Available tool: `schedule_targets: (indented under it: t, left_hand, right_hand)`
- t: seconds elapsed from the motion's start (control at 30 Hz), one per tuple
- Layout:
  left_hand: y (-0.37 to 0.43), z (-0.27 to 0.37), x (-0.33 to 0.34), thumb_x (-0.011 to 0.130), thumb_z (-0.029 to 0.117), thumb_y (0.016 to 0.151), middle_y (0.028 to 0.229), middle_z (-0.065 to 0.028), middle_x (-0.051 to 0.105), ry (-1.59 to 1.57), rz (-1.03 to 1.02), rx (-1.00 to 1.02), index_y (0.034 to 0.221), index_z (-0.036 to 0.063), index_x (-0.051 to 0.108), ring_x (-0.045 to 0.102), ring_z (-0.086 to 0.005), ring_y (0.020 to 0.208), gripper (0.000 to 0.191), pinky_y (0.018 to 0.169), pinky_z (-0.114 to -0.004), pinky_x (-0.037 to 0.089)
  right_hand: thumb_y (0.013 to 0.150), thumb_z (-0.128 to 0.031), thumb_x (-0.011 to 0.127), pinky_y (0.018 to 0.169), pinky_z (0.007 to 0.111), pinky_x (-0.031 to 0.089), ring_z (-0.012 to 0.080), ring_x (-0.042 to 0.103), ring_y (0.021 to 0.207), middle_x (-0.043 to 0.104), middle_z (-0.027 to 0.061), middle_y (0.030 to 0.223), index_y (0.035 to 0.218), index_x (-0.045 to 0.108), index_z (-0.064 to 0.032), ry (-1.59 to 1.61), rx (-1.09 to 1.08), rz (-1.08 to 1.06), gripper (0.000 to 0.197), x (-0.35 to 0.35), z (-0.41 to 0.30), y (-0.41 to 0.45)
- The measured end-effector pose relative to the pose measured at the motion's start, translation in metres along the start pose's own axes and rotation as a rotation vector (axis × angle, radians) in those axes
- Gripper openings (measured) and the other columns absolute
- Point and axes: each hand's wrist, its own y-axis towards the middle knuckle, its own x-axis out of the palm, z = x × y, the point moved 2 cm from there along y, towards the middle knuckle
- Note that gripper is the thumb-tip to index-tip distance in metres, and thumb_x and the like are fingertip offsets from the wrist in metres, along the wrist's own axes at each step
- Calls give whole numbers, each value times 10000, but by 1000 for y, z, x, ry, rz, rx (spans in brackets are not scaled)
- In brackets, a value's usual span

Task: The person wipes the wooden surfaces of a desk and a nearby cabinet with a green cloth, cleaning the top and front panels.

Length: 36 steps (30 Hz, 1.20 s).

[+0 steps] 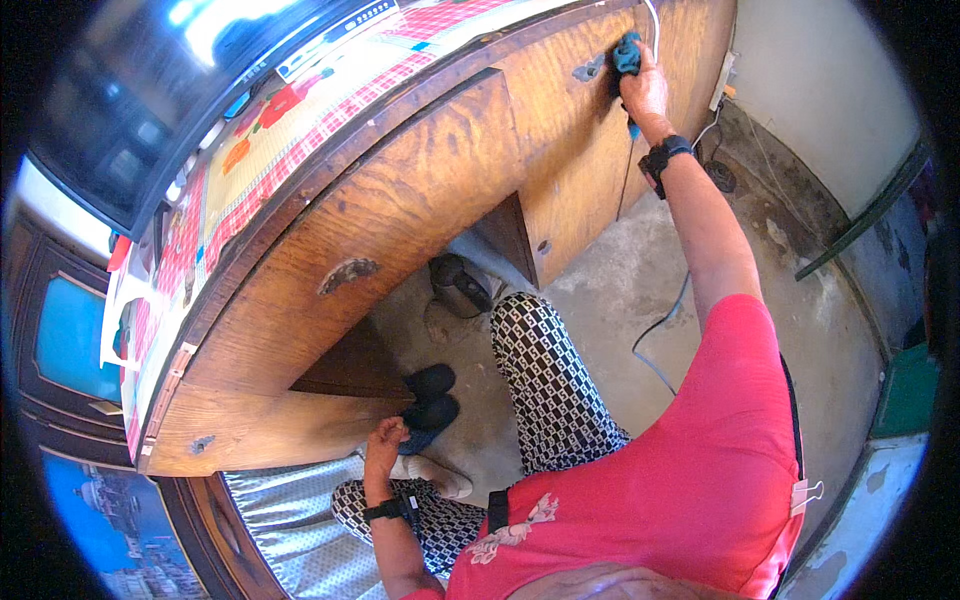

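Observation:
A bunched blue cloth (pixel 628 54) is gripped in my right hand (pixel 646 94), my arm stretched far out. The cloth rests against the upper front of a wooden desk (pixel 555 127), just right of a worn metal keyhole plate (pixel 589 69). A white cable (pixel 655 26) hangs beside those fingers. Low in front of me, my left hand (pixel 387 441) has loosely curled fingers, above my bent knee and near the desk's lower left panel (pixel 300 427). Whether anything is inside it is not plain.
On the patterned tablecloth (pixel 262 176) stands a dark screen (pixel 142 97). Under the desk are dark shoes (pixel 431 397) and a dark object (pixel 459 285). A blue cable (pixel 660 322) trails over the concrete floor (pixel 600 337). A silvery curtain (pixel 285 517) hangs at lower left.

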Motion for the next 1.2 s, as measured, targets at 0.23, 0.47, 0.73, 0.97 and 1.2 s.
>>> schedule_targets:
  t: [0.23, 0.47, 0.73, 0.97, 1.2]
  left_hand:
    - [12, -11, -1, 606, 135, 938, 936, -89, 691, -8, -9, 21, 1168, -20, 622, 656, -167, 846, 278, 801, -295, 520]
    - [-3, -2, -4, 605, 126, 935, 914, -62, 679, 158, 2, 32, 1157, -25, 616, 643, -151, 817, 269, 787, -289, 515]
    - [1, 9, 2, 617, 119, 916, 915, -74, 672, 126, -6, 53, 1160, -22, 617, 636, -156, 822, 281, 780, -295, 514]
    - [3, 10, 5, 639, 142, 912, 895, -81, 680, 88, -4, 31, 1157, -7, 637, 637, -154, 818, 288, 764, -297, 511]
    - [-8, 10, 5, 660, 184, 900, 906, -99, 709, 270, 35, 56, 1138, 1, 634, 668, -176, 840, 302, 764, -315, 524]
  right_hand:
    - [786, -68, 523, 932, 473, 477, 439, 605, 1082, 641, 296, 1107, 1345, 518, -168, -110, 231, -127, 568, 27, 72, -23]
    - [792, -30, 523, 918, 505, 467, 489, 565, 1061, 581, 288, 1169, 1360, 498, -186, 16, -36, 96, 590, 9, 12, 12]
    - [803, -119, 539, 845, 535, 500, 487, 622, 976, 653, 319, 995, 1258, 525, -51, -93, 285, -119, 461, 56, 107, -87]
    - [816, -135, 582, 834, 542, 491, 502, 617, 950, 646, 322, 989, 1413, 393, -61, 18, 356, -335, 631, 101, 77, -270]
    - [867, -151, 579, 712, 460, 520, 381, 674, 798, 669, 229, 866, 1183, 573, -88, 237, 219, -169, 323, 54, 47, -183]
